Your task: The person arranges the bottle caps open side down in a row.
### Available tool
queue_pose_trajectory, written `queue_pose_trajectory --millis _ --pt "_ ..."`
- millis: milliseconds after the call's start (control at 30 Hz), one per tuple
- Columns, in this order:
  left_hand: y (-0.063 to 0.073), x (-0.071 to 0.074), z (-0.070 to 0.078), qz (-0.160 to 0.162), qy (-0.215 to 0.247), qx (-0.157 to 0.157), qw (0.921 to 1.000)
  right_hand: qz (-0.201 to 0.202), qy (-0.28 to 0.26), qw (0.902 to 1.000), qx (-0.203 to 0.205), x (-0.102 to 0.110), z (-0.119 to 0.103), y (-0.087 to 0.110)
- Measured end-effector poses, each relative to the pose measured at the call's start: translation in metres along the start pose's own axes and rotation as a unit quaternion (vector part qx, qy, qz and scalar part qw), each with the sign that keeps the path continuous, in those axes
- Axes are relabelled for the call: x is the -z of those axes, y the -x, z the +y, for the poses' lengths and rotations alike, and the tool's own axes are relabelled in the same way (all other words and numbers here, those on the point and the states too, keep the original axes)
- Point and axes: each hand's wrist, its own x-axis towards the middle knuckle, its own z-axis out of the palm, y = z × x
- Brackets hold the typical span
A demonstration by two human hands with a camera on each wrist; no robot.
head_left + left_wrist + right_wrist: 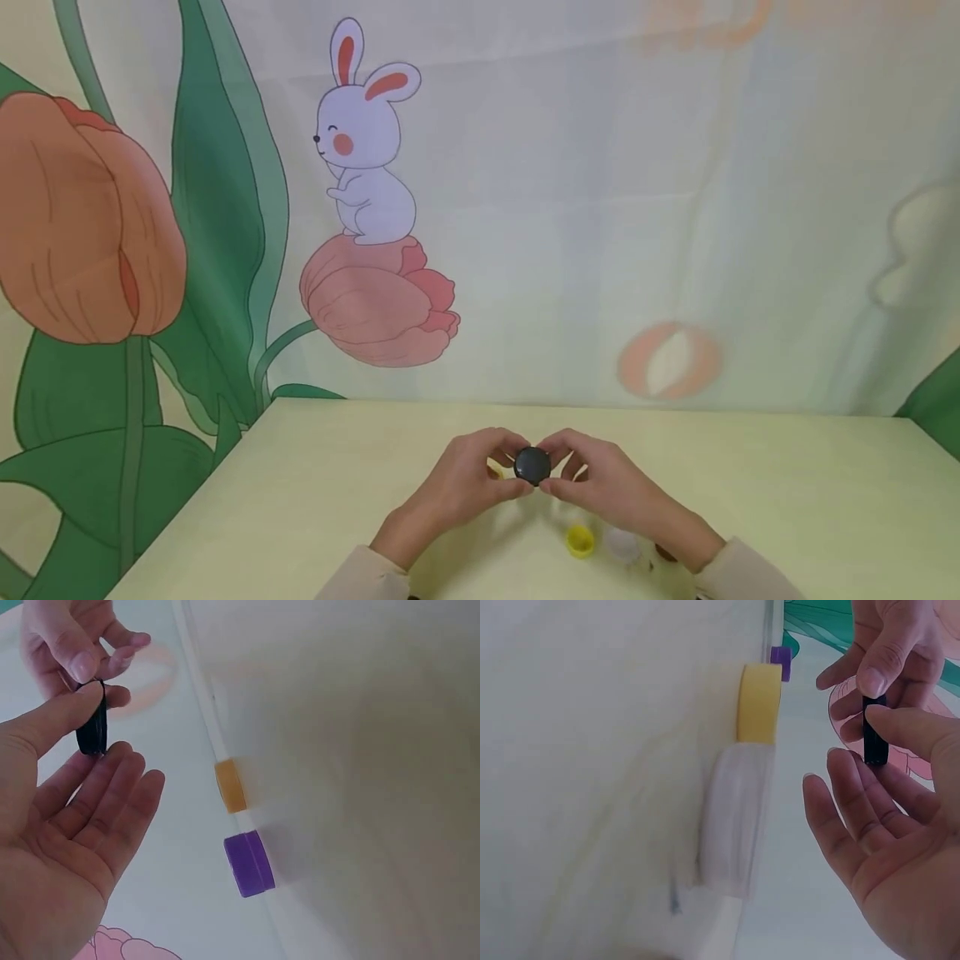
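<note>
At the near edge, two pale sleeves point(366, 577) are seen. Just beyond, a yellow cup point(580, 540), a white piece point(622, 543) and a brown piece point(664, 552) are lined up on the table point(262, 500), the brown one partly covered by the right arm point(686, 533). Farther on, a black disc point(532, 465) is held above the table, pinched from both sides: its left rim is gripped by the thumb and fingertips of the left hand point(472, 473), its right rim by those of the right hand point(600, 473). Its flat face is turned toward the head camera. Behind the left hand, a bit of yellow point(496, 472) is glimpsed, mostly hidden. In the left wrist view, a purple cap point(250, 862) and an orange cap point(231, 785) are shown on the table, near each other but apart. Beyond the table, a cloth point(540, 167) is hung, printed with a white rabbit point(371, 167) seated on a pink tulip point(371, 304), a larger orange tulip point(82, 217) being placed at the left
</note>
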Motion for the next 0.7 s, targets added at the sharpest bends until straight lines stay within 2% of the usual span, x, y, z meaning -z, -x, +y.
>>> queue_pose_trajectory --millis 200,400,700 --pt "-0.008 -0.003 -0.002 -0.008 -0.007 -0.003 0.9999 0.016 0.019 0.9995 -0.02 0.004 0.0 0.0" --pt "-0.017 -0.001 -0.006 -0.027 -0.037 0.003 0.9989 0.012 0.02 0.9992 -0.032 0.003 0.005 -0.006" --pt "-0.025 0.005 -0.016 -0.047 -0.066 0.03 0.9963 0.005 0.022 0.9977 -0.064 0.0 0.009 -0.024"
